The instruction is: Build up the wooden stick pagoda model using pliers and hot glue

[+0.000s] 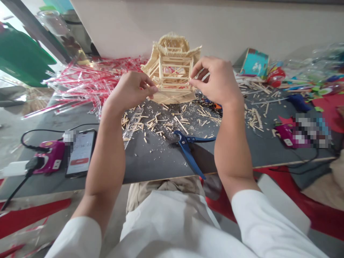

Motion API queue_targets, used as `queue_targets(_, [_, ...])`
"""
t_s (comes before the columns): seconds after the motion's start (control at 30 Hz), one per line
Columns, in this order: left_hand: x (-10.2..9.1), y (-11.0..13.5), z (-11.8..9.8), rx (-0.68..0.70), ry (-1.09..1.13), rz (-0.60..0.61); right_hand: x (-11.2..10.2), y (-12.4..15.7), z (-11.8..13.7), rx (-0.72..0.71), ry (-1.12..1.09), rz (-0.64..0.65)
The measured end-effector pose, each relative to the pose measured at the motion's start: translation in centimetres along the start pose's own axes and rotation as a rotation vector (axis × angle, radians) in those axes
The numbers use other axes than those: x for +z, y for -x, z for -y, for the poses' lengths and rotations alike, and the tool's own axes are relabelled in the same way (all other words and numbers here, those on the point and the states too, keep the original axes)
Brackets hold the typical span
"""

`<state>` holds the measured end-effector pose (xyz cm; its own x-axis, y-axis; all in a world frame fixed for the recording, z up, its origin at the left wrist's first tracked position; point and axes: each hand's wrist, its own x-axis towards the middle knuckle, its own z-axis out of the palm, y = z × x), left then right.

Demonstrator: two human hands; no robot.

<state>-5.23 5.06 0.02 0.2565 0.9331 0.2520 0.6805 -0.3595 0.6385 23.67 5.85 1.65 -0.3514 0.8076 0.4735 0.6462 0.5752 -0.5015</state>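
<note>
The model (176, 53) stood at the far side of the table (153, 165), between the two hands. The left hand's (131, 89) fingers were bent together by its lower left corner; the right hand's (217, 79) thumb and forefinger came together at its right post. Whether either pinched anything, I could not tell. Scraps (153, 125) lay in front, the cutter (185, 145) nearer, the phone (81, 154) beyond the left forearm.
</note>
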Motion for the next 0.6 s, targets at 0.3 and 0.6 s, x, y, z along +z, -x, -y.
queue_targets(0.3, [0.1, -0.1, -0.1, 0.043, -0.056, 0.018, 0.0, -0.1, 0.5, 0.059, 0.034, 0.004])
queue_targets(0.6, [-0.5, 0.6, -1.4, 0.017, -0.104, 0.097, -1.9, 0.5, 0.9, 0.065, 0.032, 0.012])
